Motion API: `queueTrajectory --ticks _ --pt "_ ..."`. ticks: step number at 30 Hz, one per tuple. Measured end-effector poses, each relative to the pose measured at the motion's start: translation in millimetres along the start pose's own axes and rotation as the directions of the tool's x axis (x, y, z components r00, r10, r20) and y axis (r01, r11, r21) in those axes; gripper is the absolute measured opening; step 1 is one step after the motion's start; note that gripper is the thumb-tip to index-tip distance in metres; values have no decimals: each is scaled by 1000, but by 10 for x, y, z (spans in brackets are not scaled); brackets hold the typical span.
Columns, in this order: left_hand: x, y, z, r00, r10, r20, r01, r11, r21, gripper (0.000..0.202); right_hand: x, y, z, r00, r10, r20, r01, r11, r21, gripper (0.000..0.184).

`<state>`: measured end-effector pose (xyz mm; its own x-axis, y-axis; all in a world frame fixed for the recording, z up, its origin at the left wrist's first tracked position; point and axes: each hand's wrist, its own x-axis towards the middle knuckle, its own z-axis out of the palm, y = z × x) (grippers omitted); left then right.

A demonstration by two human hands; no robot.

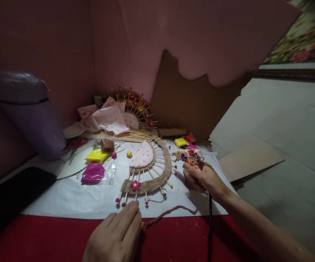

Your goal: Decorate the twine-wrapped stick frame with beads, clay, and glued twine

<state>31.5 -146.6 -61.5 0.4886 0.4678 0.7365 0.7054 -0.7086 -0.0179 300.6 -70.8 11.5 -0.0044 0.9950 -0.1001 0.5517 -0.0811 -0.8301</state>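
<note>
A half-ring craft [161, 178] wrapped in tan twine lies on white sheeting, with sticks fanning out to small coloured balls. Pink dotted fabric [143, 155] covers its inner half-disc, and a magenta clay flower [135, 185] sits on its lower end. My left hand [116, 233] has its fingers pressed together, fingertips at a stick below the flower; what they pinch is hidden. From beside that hand runs a brown strand [171, 211]. My right hand [205, 178] grips a floral-patterned glue gun [186, 155] with a black cord, its nozzle pointing left toward the craft.
Clay packets in yellow [96, 155], magenta [92, 172] and brown [107, 145] lie left. A dark phone-like slab [18, 193] is at the near left. Behind are thin sticks [124, 136], a second half-ring craft [146, 112], a twine roll [171, 132] and cardboard [187, 98].
</note>
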Motion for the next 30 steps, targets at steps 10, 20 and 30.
queueTrajectory --ticks 10,20,30 --pt "-17 -23 33 999 21 -39 -21 1000 22 22 -207 49 -296 929 -94 -359 128 989 73 45" --pt "-49 -47 50 999 21 -27 -20 999 45 23 -694 513 -468 950 -220 -221 115 906 -406 29" --pt "-3 -35 38 999 21 -35 -19 999 40 27 -610 658 -352 984 -145 -105 130 982 -140 35"
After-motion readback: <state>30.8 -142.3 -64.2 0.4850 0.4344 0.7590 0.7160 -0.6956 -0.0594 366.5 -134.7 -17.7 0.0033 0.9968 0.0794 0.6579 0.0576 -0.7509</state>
